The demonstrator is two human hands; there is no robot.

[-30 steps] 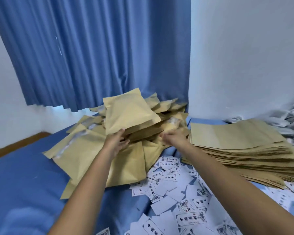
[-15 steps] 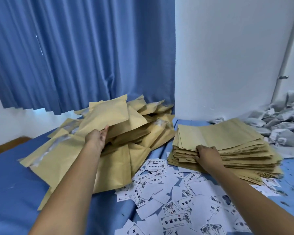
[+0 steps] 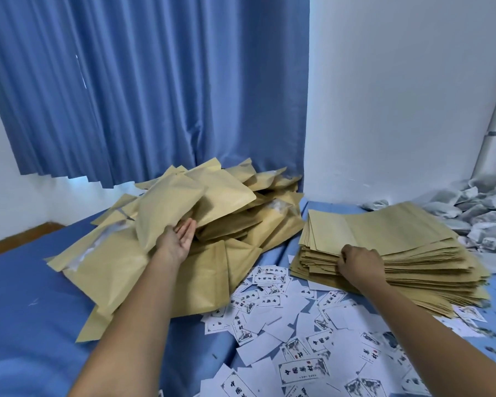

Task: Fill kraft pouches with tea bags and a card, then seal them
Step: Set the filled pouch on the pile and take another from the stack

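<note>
— Where's the camera?
— On the person's head, looking forward and down over both arms, close above the blue sheet [image 3: 26, 282].
— Facing what?
— The curtain [image 3: 155, 90] and white wall [image 3: 398, 96].

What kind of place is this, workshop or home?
Likely a home room used for packing, not a workshop: a blue curtain hangs over a window, and the kraft pouches and printed cards lie on a blue bedsheet, not a bench.
</note>
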